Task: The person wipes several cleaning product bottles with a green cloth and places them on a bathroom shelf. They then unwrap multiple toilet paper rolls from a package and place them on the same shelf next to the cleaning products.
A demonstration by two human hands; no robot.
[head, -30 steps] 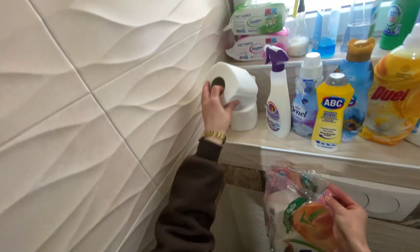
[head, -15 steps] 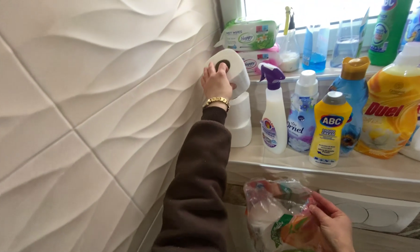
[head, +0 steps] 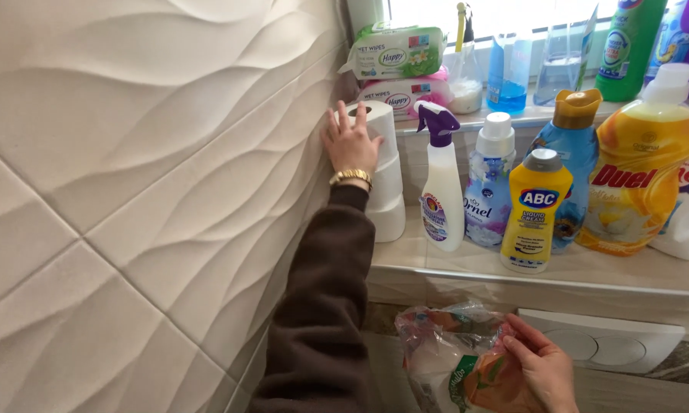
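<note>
- Against the wavy cream wall tiles (head: 130, 153), the left hand (head: 352, 143) lies on the top toilet roll (head: 379, 122), fingers spread and resting flat on its side rather than clamped round it.
- That roll stands upright, its dark core hole facing up, on a stack of two more white rolls (head: 386, 203) in the corner of the marble ledge (head: 558, 268), touching the wall.
- A gold bracelet (head: 351, 177) circles the wrist, just above a dark brown sleeve (head: 321, 306).
- Lower down, the right hand (head: 539, 371) pinches a crumpled plastic wrapper (head: 451, 359), clear with orange and green print, with fingers closed on its edge; white rolls show inside it.
- Just beside the stack stands a white spray bottle with a purple trigger (head: 438, 183), then a pale bottle with a white cap (head: 490, 180), a yellow bottle with a grey cap (head: 534, 210), a blue bottle (head: 570, 153) and a large yellow jug (head: 641, 180).
- Behind the stack, on the windowsill, two packs of wet wipes (head: 394, 53) lie one on the other.
- Below the ledge a white flush plate (head: 601, 340) sits in the wall.
</note>
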